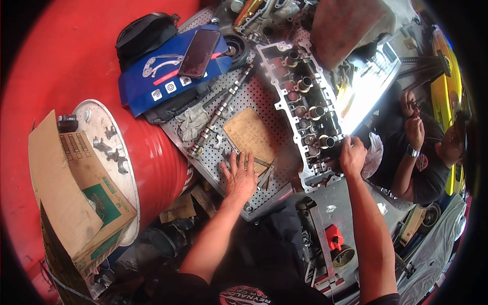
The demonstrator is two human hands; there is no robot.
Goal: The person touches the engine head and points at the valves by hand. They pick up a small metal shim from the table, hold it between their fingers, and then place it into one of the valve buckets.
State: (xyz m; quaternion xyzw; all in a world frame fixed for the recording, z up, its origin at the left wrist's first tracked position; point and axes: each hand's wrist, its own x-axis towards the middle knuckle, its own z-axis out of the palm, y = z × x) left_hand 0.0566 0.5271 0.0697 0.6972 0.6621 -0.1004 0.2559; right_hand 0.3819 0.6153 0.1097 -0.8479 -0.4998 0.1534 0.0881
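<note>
My left hand [239,175] lies flat, released, on the bench [254,101]; my right hand [352,156] grips the cylinder head [305,101] at 3 o'clock, steadying it.

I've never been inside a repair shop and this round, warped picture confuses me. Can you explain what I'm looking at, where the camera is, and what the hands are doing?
The camera sits on a person's head and looks down at their own two bare arms; the wide lens bends the edges. There is no machine arm here.

The left hand lies flat, fingers spread, on a perforated metal bench, touching small metal parts there. The right hand grips the near end of a long engine part with a row of round openings, a cylinder head.

Also on the bench are a camshaft, a grey rag, a worn brown sheet, and a blue box with a phone on it. At left stands a red drum with a torn cardboard box on top. At right is another person, hands raised.
</note>
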